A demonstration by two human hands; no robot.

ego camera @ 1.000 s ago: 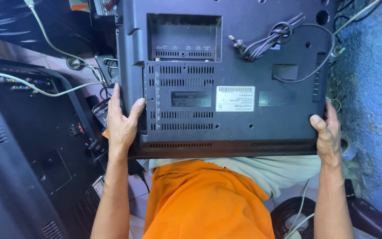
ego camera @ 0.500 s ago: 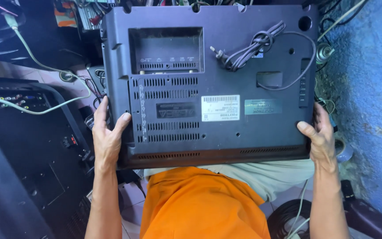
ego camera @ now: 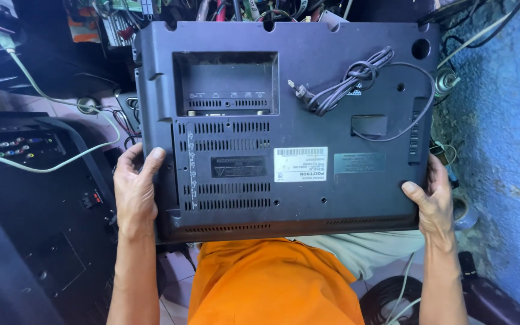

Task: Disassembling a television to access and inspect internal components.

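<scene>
Item: dark grey plastic flat-panel television set [ego camera: 284,126], held back side up over the person's lap, above an orange cloth garment [ego camera: 272,283] and with its near edge toward the body. From the left: the left hand [ego camera: 135,191] clasps the set's left edge near the lower corner, thumb laid on the back panel and fingers wrapped under the side. Left of it lie another black television casing [ego camera: 25,229] and a pale green cable [ego camera: 55,162] running across it. On the set itself, left to centre: a rectangular recess with a row of sockets, bands of ventilation slots below it, a small dark plate and a white rectangular label. Right of centre: a grey mains cord with plug [ego camera: 344,84], bundled and knotted, its loose length looping down to a small rectangular cut-out; a round hole at the far right corner. The right hand [ego camera: 433,201] grips the right edge near the lower corner, thumb on the panel, fingers behind the side. Beyond it stands a blue painted wall [ego camera: 507,150]. Compared with a second ago, the set shows more of its far edge and sits farther from the body, and both hands hold it nearer its lower corners.
</scene>
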